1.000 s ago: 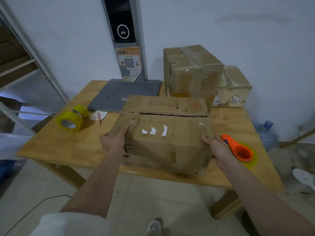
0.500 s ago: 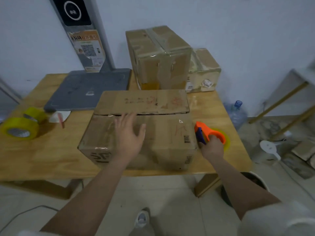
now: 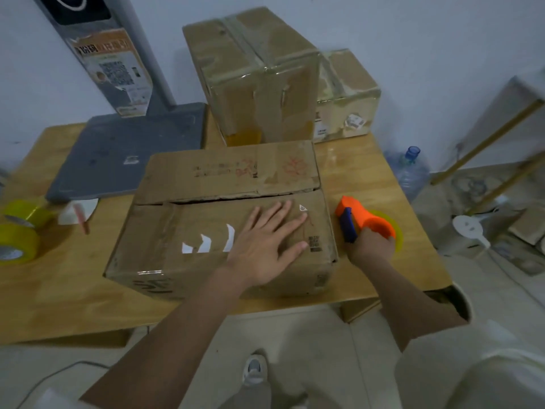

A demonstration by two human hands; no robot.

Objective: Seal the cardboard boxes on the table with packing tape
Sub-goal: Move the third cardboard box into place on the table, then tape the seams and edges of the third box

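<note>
A wide cardboard box (image 3: 188,231) lies at the front of the wooden table (image 3: 59,290), its two top flaps meeting along an open seam. My left hand (image 3: 265,240) presses flat on the near flap with fingers spread. My right hand (image 3: 370,246) grips the orange tape dispenser (image 3: 365,219), which holds a yellowish tape roll and rests on the table just right of the box. Two taped boxes stand behind: a tall one (image 3: 256,75) and a smaller one (image 3: 345,95).
Yellow tape rolls (image 3: 17,231) lie at the table's left edge beside a white scrap with a red pen (image 3: 79,214). A grey scale platform (image 3: 126,154) with a post sits at the back left. A water jug (image 3: 411,169) stands on the floor at right.
My left hand left the box's left side and now presses on the top flap further right. My right hand let go of the box and took hold of the orange dispenser.
</note>
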